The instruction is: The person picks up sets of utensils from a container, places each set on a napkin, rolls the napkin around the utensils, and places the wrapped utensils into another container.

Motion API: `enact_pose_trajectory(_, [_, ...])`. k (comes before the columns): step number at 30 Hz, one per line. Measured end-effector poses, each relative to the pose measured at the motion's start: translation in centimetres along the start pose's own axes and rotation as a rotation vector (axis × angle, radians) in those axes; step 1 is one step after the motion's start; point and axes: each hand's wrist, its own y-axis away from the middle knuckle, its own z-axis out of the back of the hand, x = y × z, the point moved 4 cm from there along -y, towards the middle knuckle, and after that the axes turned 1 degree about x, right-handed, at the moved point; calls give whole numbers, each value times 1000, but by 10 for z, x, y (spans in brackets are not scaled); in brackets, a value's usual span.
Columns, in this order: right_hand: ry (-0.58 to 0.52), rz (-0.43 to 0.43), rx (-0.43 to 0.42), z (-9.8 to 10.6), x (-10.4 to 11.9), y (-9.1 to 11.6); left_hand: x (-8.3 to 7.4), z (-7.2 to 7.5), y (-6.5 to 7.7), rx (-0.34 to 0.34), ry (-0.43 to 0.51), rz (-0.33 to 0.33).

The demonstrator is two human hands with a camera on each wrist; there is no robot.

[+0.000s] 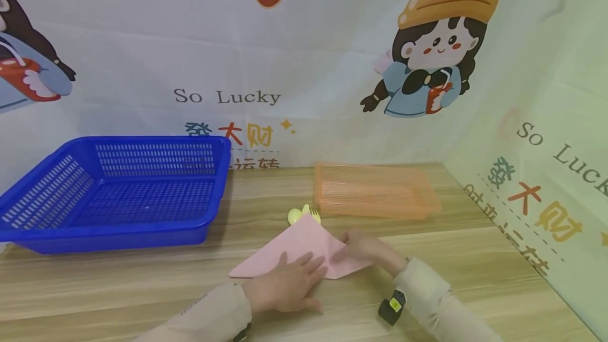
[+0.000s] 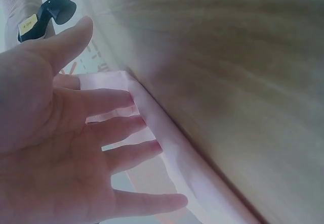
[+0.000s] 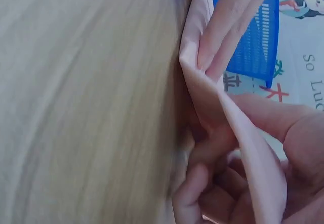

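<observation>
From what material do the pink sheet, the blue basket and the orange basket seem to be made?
Pink sheet: probably fabric, matte, as it folds softly; soft paper is possible.
Blue basket: likely plastic, slightly shiny, with regular slots.
Orange basket: likely plastic, perhaps translucent; its fine-meshed walls look pale and see-through.

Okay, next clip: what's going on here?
A person is handling a folded pink cloth on a wood-grain table. The left hand rests on its near edge with fingers spread; the right hand pinches its right side. A yellow spoon and fork show past its far tip. A blue basket stands left, an orange basket beyond the right hand.
</observation>
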Motion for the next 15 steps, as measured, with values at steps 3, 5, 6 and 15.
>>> enact_pose_trajectory(3, [10,-25,40,1,-1,1,1,0,-1,4,3,8])
enact_pose_trajectory(5, [23,-17,60,1,-1,1,1,0,-1,3,4,9])
enact_pose_trajectory(6, [13,-7,76,1,-1,1,1,-1,-1,2,2,7])
enact_pose_trajectory(15, [-24,116,124,8,10,0,1,0,-2,2,16,3])
